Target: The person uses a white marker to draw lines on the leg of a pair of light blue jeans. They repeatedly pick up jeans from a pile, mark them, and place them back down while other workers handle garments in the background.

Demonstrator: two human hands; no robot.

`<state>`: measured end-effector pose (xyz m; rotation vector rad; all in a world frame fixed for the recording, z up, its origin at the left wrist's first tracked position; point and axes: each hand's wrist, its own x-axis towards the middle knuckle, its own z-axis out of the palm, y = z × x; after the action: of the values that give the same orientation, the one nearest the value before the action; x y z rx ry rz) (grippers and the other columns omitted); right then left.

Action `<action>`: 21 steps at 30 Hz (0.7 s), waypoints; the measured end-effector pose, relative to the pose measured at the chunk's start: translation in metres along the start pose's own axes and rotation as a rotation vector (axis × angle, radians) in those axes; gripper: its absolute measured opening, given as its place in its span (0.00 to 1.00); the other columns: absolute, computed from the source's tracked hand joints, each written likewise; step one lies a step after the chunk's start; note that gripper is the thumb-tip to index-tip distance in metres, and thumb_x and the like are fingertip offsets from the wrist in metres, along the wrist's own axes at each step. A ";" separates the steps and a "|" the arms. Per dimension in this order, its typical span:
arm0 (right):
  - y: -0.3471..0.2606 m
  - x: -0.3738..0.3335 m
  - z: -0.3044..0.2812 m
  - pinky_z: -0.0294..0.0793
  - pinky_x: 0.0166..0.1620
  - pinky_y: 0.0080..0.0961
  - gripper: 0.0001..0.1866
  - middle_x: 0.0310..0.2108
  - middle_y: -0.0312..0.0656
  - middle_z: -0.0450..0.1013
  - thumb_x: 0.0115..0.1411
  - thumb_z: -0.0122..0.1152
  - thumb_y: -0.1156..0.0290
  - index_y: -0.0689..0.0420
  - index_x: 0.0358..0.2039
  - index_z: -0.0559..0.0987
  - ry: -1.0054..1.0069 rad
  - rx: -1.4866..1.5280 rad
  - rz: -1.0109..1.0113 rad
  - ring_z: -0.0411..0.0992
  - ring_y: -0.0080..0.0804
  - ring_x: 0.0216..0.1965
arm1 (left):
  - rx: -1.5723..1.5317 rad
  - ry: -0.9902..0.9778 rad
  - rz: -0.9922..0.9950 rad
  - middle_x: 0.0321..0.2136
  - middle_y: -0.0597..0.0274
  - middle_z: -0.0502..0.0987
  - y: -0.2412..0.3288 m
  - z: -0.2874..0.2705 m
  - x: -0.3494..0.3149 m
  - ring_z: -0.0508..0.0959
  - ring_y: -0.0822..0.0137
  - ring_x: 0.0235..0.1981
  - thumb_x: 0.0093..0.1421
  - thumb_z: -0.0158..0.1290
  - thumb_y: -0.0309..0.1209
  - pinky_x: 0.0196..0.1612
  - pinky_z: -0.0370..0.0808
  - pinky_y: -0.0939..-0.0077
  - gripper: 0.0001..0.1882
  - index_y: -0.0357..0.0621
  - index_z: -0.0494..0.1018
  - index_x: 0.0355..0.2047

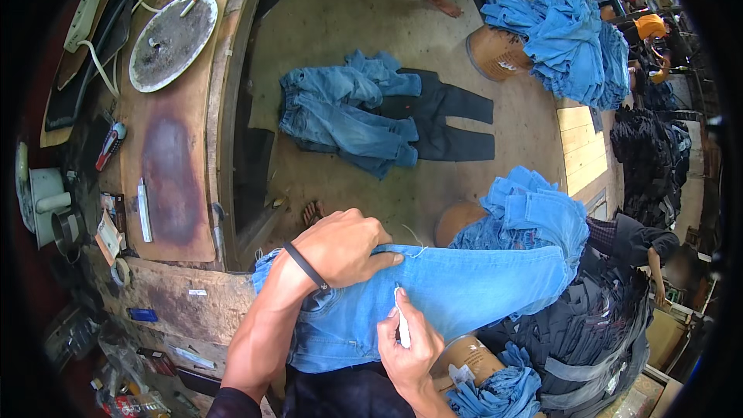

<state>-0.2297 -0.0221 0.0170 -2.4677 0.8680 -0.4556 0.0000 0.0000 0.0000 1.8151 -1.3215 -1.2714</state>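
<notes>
A light-blue denim garment, looking like a pair of jeans [480, 282], stretches across in front of me, one leg reaching out to the right. My left hand [352, 248], with a black band on its wrist, grips the far edge of the denim, thumb on top and the other fingers curled out of sight. Loose pale threads stick up from that edge beside the thumb. In my right hand [410, 344] is a slim white-handled tool [403, 328], pinched like a pen. Its thin dark tip points at the denim just below my left thumb; whether it touches cannot be made out.
Blue and dark trousers [348, 108] lie on the floor ahead. Denim piles [573, 39] rest on brown drums at the right, near dark garments [573, 340]. A wooden bench [220, 108] at left bears a round grey plate [174, 42]. People are in the background.
</notes>
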 end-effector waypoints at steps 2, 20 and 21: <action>0.002 0.003 0.008 0.77 0.26 0.26 0.23 0.26 0.47 0.80 0.55 0.67 0.88 0.70 0.53 0.83 0.085 0.050 -0.028 0.77 0.32 0.20 | 0.028 -0.058 -0.050 0.30 0.34 0.82 0.000 -0.002 0.001 0.83 0.35 0.36 0.65 0.63 0.42 0.44 0.81 0.49 0.17 0.37 0.87 0.40; -0.004 -0.002 -0.007 0.80 0.28 0.28 0.21 0.30 0.50 0.83 0.56 0.66 0.87 0.71 0.52 0.83 -0.034 0.023 0.052 0.80 0.33 0.23 | -0.043 -0.021 -0.021 0.29 0.34 0.82 0.001 0.000 -0.003 0.83 0.34 0.35 0.66 0.61 0.41 0.43 0.81 0.48 0.17 0.37 0.87 0.38; -0.005 -0.002 -0.007 0.80 0.28 0.28 0.21 0.31 0.51 0.84 0.56 0.66 0.87 0.71 0.52 0.83 -0.011 0.042 0.056 0.81 0.34 0.23 | -0.017 -0.042 -0.039 0.29 0.34 0.82 0.003 -0.001 -0.003 0.83 0.35 0.35 0.66 0.61 0.41 0.43 0.81 0.48 0.17 0.37 0.87 0.38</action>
<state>-0.2312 -0.0196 0.0253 -2.3986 0.9118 -0.4361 -0.0003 0.0014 0.0040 1.8199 -1.2995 -1.3440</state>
